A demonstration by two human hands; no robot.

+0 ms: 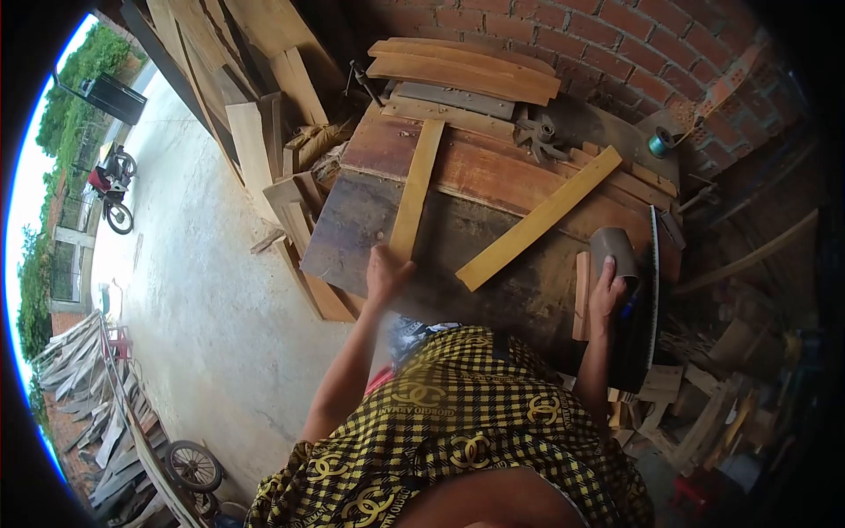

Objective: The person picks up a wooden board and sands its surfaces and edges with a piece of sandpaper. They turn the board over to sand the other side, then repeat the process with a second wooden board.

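My left hand (385, 275) is closed round the near end of a yellowish wooden strip (416, 189), which points away over the workbench (361, 216). A second yellowish strip (539, 218) lies slantwise on the bench, between my two hands. On the right, my right hand (607, 289) grips a grey-brown curved piece (613, 250), with the thumb on its surface. Just left of that hand lies a short reddish wooden block (582, 296). A long toothed metal strip (654, 286) runs along the bench's right side.
Curved boards (462, 70) and a finned metal cutter (541, 136) lie at the bench's back, before a brick wall (607, 40). A wire spool (660, 143) is at back right. Planks (251, 145) lean at left; scrap wood (713, 414) lies lower right.
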